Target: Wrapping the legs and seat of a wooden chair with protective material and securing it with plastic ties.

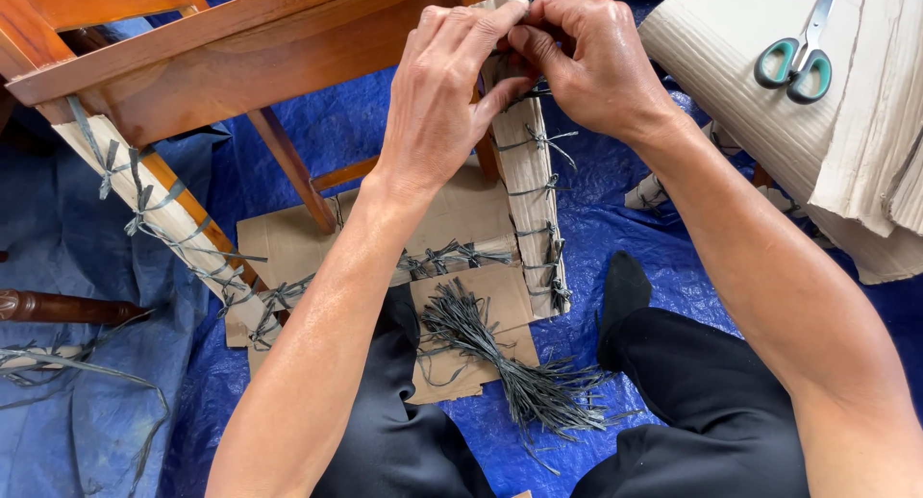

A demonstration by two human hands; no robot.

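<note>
My left hand [444, 85] and my right hand [586, 61] meet at the top of a wooden chair leg wrapped in pale corrugated cardboard [532, 195]. Both pinch a thin grey string [527, 94] against the wrap, fingers closed on it. Several grey string ties run down that leg below my hands. A second wrapped and tied leg [159, 205] slants at the left. The chair's brown wooden frame [221, 61] spans the top left.
A bundle of cut grey strings [500, 363] lies on flat cardboard pieces [461, 219] over a blue tarp [596, 229]. Green-handled scissors [798, 61] rest on a roll of corrugated cardboard [731, 65] at the top right. My black-trousered legs [692, 402] sit below.
</note>
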